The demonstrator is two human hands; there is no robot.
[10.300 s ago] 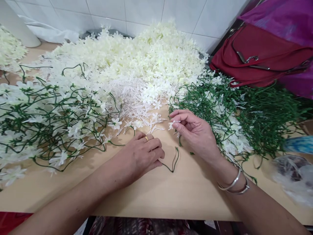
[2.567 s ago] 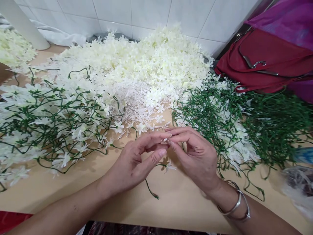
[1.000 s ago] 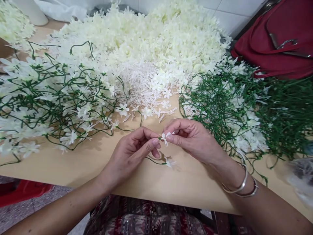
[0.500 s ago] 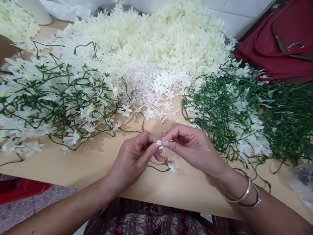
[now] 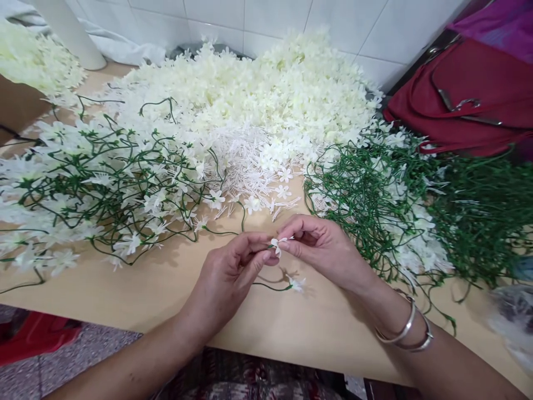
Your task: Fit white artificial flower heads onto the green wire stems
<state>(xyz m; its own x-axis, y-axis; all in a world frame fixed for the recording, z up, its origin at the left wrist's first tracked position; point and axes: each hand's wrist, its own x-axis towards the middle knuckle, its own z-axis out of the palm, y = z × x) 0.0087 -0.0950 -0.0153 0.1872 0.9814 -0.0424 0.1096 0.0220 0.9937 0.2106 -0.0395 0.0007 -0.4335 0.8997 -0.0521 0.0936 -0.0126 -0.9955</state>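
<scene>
White plastic flower (image 5: 275,243) sits pinched between the fingertips of the left hand (image 5: 227,278) and right hand (image 5: 327,250), both closed on it. A green stem (image 5: 270,286) trails beneath, near the table's (image 5: 291,333) front edge.

Bright, even light from above; the hands cast soft short shadows on the table (image 5: 291,328). Centre is sharp, while the plastic bag (image 5: 514,316) at the right edge smears, with wide-angle stretching.

red bag (image 5: 466,105) cut off right, plastic bag (image 5: 514,319) blurred
</scene>
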